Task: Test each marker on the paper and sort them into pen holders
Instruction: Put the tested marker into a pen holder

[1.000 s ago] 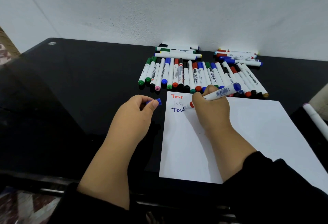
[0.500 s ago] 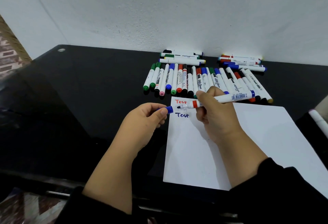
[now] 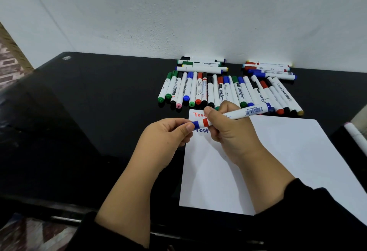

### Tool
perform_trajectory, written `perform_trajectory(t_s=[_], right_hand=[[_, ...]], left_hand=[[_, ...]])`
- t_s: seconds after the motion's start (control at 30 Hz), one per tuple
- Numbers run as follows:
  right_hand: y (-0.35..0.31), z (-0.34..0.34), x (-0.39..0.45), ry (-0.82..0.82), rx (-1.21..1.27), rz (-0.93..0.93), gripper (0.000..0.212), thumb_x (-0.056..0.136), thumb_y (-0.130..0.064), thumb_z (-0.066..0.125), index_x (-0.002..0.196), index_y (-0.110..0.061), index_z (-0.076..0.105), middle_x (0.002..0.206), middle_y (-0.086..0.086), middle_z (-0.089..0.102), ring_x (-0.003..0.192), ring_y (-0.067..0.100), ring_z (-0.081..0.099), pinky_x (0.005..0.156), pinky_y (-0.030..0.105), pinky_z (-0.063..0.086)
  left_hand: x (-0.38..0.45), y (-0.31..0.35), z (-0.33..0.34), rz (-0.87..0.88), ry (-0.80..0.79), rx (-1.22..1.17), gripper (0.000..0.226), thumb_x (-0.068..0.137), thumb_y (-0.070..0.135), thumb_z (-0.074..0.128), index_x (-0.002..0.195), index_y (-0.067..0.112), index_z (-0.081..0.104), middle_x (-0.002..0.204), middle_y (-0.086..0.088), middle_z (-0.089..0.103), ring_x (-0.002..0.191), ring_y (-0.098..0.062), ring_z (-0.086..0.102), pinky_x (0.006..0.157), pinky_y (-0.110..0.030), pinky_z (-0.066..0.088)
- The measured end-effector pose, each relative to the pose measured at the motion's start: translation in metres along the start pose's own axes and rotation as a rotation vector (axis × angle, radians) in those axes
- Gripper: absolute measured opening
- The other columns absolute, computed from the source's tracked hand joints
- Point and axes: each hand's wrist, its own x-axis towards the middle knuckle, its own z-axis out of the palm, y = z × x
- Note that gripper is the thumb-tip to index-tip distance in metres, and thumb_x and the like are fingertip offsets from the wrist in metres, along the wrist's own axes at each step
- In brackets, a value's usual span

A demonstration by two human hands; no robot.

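Blue cap (image 3: 195, 124) now on white blue-ended marker (image 3: 246, 112); left hand (image 3: 168, 137) pinches cap, right hand (image 3: 228, 129) grips barrel. Marker row (image 3: 228, 91) behind white paper sheet (image 3: 278, 161) on black tabletop (image 3: 89, 111).

Glossy desk, matt paper, plastic markers.
Desk (image 3: 89, 111): black, smooth, glass-like, reflective. Paper sheet (image 3: 278, 161) on it: white, matt, flat. Markers (image 3: 228, 91) behind the sheet: smooth white plastic barrels, coloured plastic caps, slight sheen. Wall (image 3: 178, 12) behind the desk: pale, matt, faintly rough plaster. Sleeve (image 3: 317, 221): black matt cloth.
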Motion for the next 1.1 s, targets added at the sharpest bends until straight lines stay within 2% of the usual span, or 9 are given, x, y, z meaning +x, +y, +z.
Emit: perform_trajectory(t_s=[0.17, 0.3, 0.47, 0.67, 0.77, 0.83, 0.9, 0.97, 1.1], right_hand=[[0.001, 0.001, 0.001, 0.018, 0.135, 0.095, 0.042, 0.087, -0.011, 0.064, 0.058, -0.018, 0.034, 0.044, 0.001, 0.039, 0.036, 0.009, 0.033, 0.038, 0.017, 0.03], [-0.001, 0.002, 0.002, -0.002, 0.169, 0.131, 0.043, 0.089, -0.009, 0.061, 0.059, -0.018, 0.03, 0.049, 0.006, 0.031, 0.035, 0.01, 0.026, 0.036, 0.016, 0.025], [-0.005, 0.002, -0.001, -0.03, 0.193, 0.164, 0.042, 0.09, -0.008, 0.058, 0.062, -0.018, 0.029, 0.053, 0.007, 0.028, 0.036, 0.01, 0.023, 0.037, 0.015, 0.021], [-0.016, -0.001, 0.001, -0.117, 0.113, 0.204, 0.037, 0.088, -0.021, 0.064, 0.061, -0.017, 0.038, 0.045, 0.0, 0.036, 0.038, 0.009, 0.029, 0.036, 0.017, 0.025], [-0.027, -0.013, 0.002, -0.126, 0.116, 0.273, 0.03, 0.074, -0.039, 0.067, 0.065, -0.016, 0.05, 0.048, -0.001, 0.043, 0.04, 0.007, 0.032, 0.039, 0.016, 0.026], [-0.035, -0.027, 0.003, -0.041, 0.139, 0.289, 0.027, 0.074, -0.037, 0.07, 0.072, -0.014, 0.056, 0.054, 0.0, 0.048, 0.044, 0.007, 0.036, 0.04, 0.017, 0.03], [-0.041, -0.039, 0.001, 0.06, 0.01, 0.25, 0.018, 0.083, -0.026, 0.07, 0.088, -0.014, 0.058, 0.063, 0.001, 0.052, 0.05, 0.008, 0.04, 0.045, 0.019, 0.036], [-0.047, -0.048, -0.004, 0.146, -0.265, 0.194, 0.025, 0.085, -0.024, 0.07, 0.105, -0.021, 0.056, 0.076, 0.001, 0.057, 0.059, 0.01, 0.045, 0.055, 0.022, 0.041], [-0.051, -0.057, -0.015, 0.09, -0.95, -0.085, 0.027, 0.088, -0.033, 0.065, 0.114, -0.032, 0.061, 0.103, -0.001, 0.048, 0.089, 0.01, 0.05, 0.074, 0.021, 0.037]], left_hand=[[-0.002, 0.002, 0.008, 0.035, 0.055, -0.058, 0.019, 0.09, 0.022, 0.059, 0.075, 0.033, 0.063, 0.068, 0.01, 0.065, 0.061, 0.0, 0.058, 0.059, -0.008, 0.048], [-0.003, 0.002, 0.013, 0.059, 0.07, -0.04, 0.025, 0.091, 0.021, 0.058, 0.071, 0.036, 0.06, 0.066, 0.012, 0.064, 0.056, 0.006, 0.058, 0.056, -0.004, 0.046], [-0.007, 0.003, 0.017, 0.063, 0.08, -0.001, 0.027, 0.092, 0.022, 0.056, 0.07, 0.039, 0.058, 0.069, 0.012, 0.063, 0.063, 0.0, 0.057, 0.057, -0.006, 0.045], [-0.004, 0.009, 0.013, 0.064, 0.129, -0.022, 0.026, 0.09, 0.02, 0.058, 0.071, 0.037, 0.059, 0.066, 0.01, 0.063, 0.054, 0.01, 0.056, 0.05, -0.003, 0.043], [-0.003, 0.011, 0.009, 0.044, 0.158, -0.004, 0.023, 0.09, 0.021, 0.058, 0.074, 0.037, 0.06, 0.071, 0.01, 0.064, 0.063, 0.0, 0.059, 0.055, -0.008, 0.047], [-0.001, 0.011, 0.004, 0.032, 0.184, 0.025, 0.017, 0.09, 0.024, 0.057, 0.079, 0.036, 0.062, 0.076, 0.01, 0.065, 0.071, -0.004, 0.059, 0.061, -0.013, 0.047], [0.0, 0.01, 0.001, 0.023, 0.191, 0.057, 0.009, 0.09, 0.026, 0.058, 0.087, 0.033, 0.063, 0.079, 0.01, 0.065, 0.076, -0.006, 0.059, 0.065, -0.016, 0.047], [-0.002, 0.011, 0.001, 0.012, 0.171, 0.122, 0.005, 0.089, 0.03, 0.059, 0.09, 0.034, 0.062, 0.081, 0.01, 0.065, 0.077, -0.007, 0.059, 0.065, -0.018, 0.047], [-0.01, 0.018, 0.007, 0.035, 0.142, 0.18, 0.004, 0.087, 0.034, 0.061, 0.085, 0.036, 0.063, 0.079, 0.01, 0.066, 0.076, -0.004, 0.059, 0.071, -0.021, 0.049]])
